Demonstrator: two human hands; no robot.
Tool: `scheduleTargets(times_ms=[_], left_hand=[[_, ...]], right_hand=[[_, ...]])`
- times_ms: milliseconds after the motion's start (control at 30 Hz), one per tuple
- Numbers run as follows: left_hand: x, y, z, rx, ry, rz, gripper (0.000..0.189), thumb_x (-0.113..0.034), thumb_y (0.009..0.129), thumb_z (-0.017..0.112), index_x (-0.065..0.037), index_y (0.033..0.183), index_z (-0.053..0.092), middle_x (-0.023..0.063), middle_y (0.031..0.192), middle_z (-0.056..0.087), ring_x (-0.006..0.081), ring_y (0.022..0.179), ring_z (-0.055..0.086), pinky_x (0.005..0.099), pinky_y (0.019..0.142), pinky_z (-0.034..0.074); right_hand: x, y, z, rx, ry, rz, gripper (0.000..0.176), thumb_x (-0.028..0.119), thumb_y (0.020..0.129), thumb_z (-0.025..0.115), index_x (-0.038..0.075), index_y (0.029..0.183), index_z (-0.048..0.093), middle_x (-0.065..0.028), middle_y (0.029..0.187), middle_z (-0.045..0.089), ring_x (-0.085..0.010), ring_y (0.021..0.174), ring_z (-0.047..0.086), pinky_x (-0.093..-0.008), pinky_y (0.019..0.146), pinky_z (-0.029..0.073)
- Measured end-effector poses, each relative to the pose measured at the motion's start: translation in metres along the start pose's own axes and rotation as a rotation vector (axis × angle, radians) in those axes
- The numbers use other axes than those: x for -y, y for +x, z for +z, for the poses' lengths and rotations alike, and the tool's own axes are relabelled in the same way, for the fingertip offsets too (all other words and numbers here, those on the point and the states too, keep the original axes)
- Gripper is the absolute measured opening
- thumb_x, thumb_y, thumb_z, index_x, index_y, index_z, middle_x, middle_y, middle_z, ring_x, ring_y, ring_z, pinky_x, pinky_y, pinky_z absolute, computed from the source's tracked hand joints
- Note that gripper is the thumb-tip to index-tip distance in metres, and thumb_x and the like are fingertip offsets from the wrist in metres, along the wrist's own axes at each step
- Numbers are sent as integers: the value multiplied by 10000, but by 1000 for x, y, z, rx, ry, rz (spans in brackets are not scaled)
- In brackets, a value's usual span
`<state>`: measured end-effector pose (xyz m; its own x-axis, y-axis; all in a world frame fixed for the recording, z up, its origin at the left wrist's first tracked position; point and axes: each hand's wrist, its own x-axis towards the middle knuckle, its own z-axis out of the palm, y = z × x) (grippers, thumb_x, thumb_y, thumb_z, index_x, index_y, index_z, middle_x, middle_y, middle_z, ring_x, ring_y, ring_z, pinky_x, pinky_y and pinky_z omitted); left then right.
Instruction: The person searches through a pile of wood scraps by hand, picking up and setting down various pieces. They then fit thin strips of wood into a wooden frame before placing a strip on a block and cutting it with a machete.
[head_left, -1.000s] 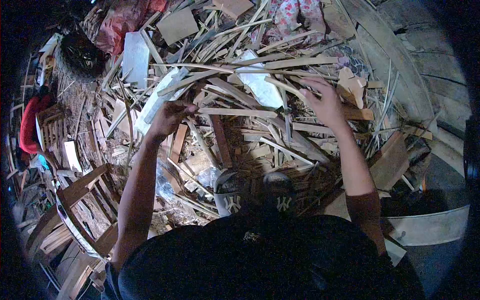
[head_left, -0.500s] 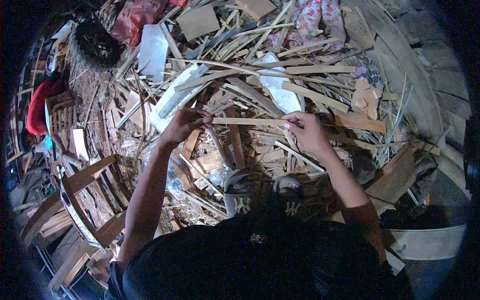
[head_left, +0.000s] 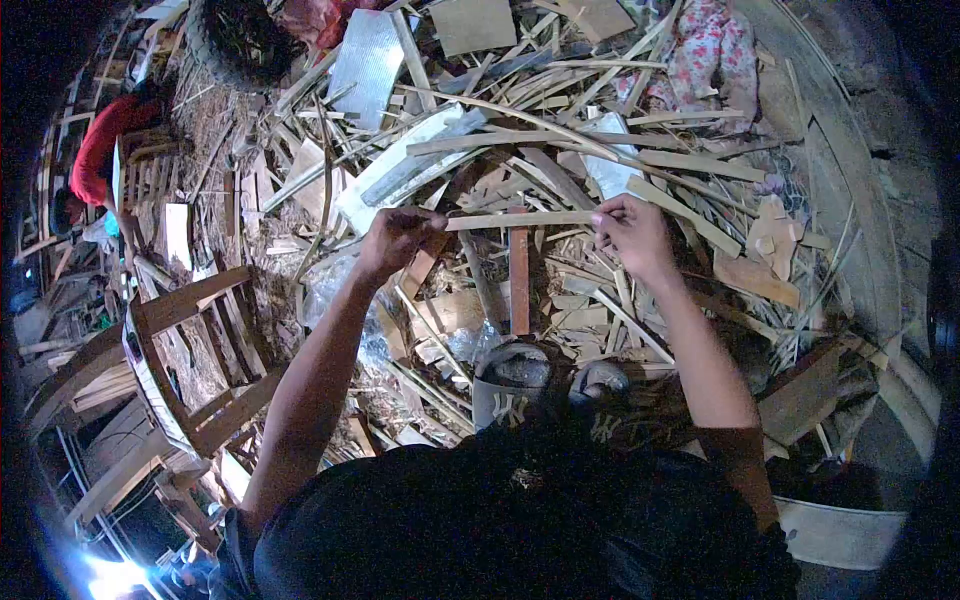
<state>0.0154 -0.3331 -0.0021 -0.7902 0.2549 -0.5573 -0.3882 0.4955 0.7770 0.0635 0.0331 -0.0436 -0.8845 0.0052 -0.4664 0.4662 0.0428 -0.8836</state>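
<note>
A thin, flat wooden strip stretches sideways between my hands, raised over the litter of scrap wood. Its left end is pinched in my left hand, closed with fingers bent. My right hand grips the other end between thumb and fingers. Just beneath the strip stands out a reddish-brown wood piece. Pale, flat slabs lie among the scraps beyond my hands. Dark slippers with light lettering show below, near my body.
Wooden frames stand at the left. Beyond them is a person in a red sleeve. A dark tyre lies at the far left, flower-patterned cloth at the far right. A pale-rimmed container sits at the lower right.
The view has shifted, so the scene sits further right. My hands still hold the strip, its left end now slightly lower than its right. The person in red has an arm reaching down.
</note>
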Motion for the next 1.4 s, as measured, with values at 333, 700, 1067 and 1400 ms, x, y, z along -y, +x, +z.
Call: scheduleTargets(times_ms=[333,700,1067,1400], left_hand=[[1,1,-14,-345,290,58,228,-216,877,753,-44,1026,747,83,771,715,164,660,646,325,628,509],[17,3,-53,-405,774,187,204,-205,846,734,-99,1019,759,127,951,719,257,880,692,381,795,538],[12,-5,-51,-252,376,138,240,-223,917,696,-2,1005,722,96,869,745,139,749,673,319,708,528],[-11,26,-40,-394,-110,40,273,-227,877,773,17,856,653,51,777,674,115,697,628,262,615,508]], right_hand=[[14,37,16,-96,-444,-268,172,122,903,701,9,1031,682,-57,751,683,-102,626,637,-254,560,502],[41,70,25,-94,-322,-370,179,185,923,682,32,1010,714,-48,759,664,-97,610,576,-282,566,480],[15,81,14,-139,-365,-262,309,257,918,687,32,1127,703,-98,842,710,-172,677,628,-325,689,514],[36,56,9,-94,-283,-161,328,275,942,657,30,1158,682,-61,694,635,-140,597,596,-322,607,497]])
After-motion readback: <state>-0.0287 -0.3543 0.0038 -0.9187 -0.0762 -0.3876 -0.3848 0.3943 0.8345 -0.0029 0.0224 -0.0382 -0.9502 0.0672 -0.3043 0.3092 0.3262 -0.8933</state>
